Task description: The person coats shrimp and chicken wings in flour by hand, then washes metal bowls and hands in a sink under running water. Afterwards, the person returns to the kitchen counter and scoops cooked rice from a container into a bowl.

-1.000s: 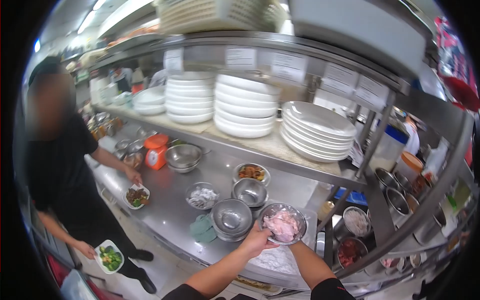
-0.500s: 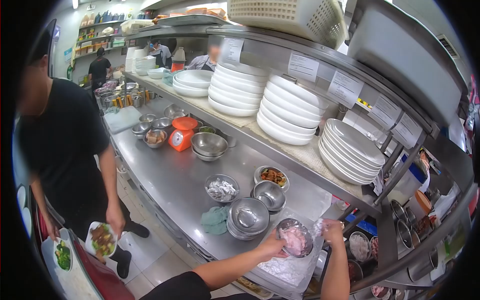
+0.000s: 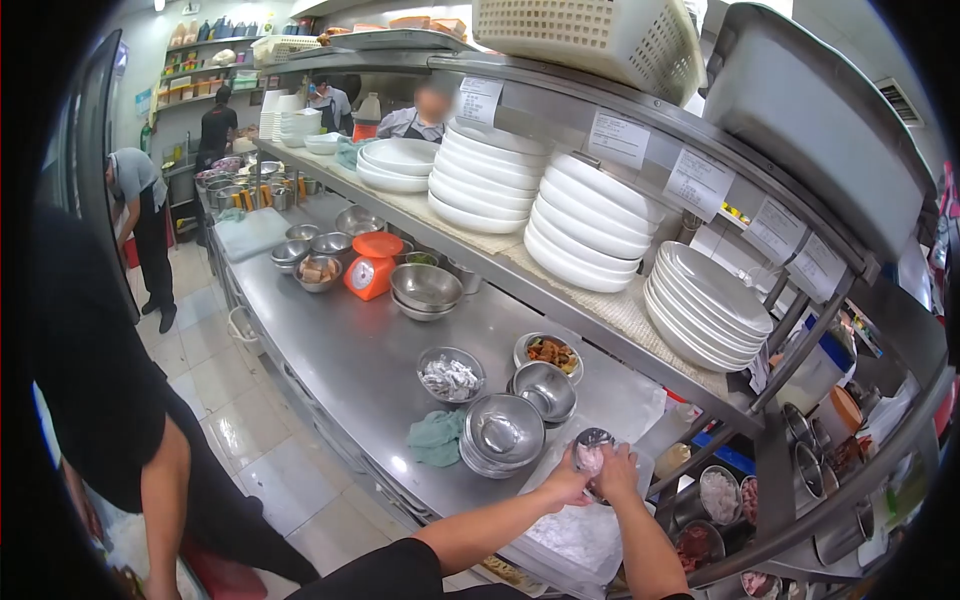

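A small steel bowl point(image 3: 594, 437) of pale pink raw meat point(image 3: 589, 460) is tilted in front of me. My left hand point(image 3: 566, 482) grips its near left side, thumb near the rim. My right hand point(image 3: 614, 474) reaches into it from the right, with fingers curled round the meat and partly hiding both. Right below the hands is a translucent tub point(image 3: 572, 545) with white powder in it. To the left stand nested steel bowls point(image 3: 502, 432), another steel bowl point(image 3: 544, 390) and a bowl of whitish pieces point(image 3: 451, 376).
A green cloth point(image 3: 436, 438) lies by the bowls. An orange scale point(image 3: 372, 266) stands farther back. White plates point(image 3: 705, 305) are stacked on the shelf above. Containers of raw meat point(image 3: 719, 495) sit at the right. A co-worker in black point(image 3: 110, 380) stands at the left.
My right hand has moved left and down from beside the bowl onto the meat. The bowl is now tilted. The co-worker has come closer, and another person shows behind at the left.
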A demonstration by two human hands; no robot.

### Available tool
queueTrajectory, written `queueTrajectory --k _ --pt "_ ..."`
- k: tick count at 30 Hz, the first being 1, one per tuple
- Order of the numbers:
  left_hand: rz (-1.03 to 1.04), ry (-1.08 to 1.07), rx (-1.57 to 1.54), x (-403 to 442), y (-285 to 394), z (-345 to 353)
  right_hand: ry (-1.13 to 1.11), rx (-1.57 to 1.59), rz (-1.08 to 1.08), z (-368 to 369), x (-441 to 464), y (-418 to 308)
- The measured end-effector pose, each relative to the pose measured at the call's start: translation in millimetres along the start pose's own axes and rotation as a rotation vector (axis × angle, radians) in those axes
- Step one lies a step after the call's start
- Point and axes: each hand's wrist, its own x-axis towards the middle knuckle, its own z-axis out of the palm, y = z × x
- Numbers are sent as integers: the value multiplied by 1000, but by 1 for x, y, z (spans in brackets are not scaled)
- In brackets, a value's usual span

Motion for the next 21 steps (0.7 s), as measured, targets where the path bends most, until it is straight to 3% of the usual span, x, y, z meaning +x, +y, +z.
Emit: queueTrajectory --k 2,6,8,9,12,16,17,20,21 --pt "20 12 -18 6 2 -3 108 -31 -63 2 1 3" --pt "104 32 40 14 -2 -9 -92 215 -44 -6 20 23" --pt "146 46 132 10 0 4 -125 344 -73 2 27 28" --pt "151 49 150 12 -2 4 14 535 -93 12 24 25" --pt "135 44 161 18 0 5 -70 759 6 17 18 20" --pt "60 42 17 11 -3 3 16 154 47 1 9 3" --pt "54 41 -26 12 -7 5 201 18 24 16 12 8" --pt "-6 47 -29 5 8 4 247 31 -51 39 28 24" --pt "-10 14 18 18 2 -4 135 155 -55 42 37 35"
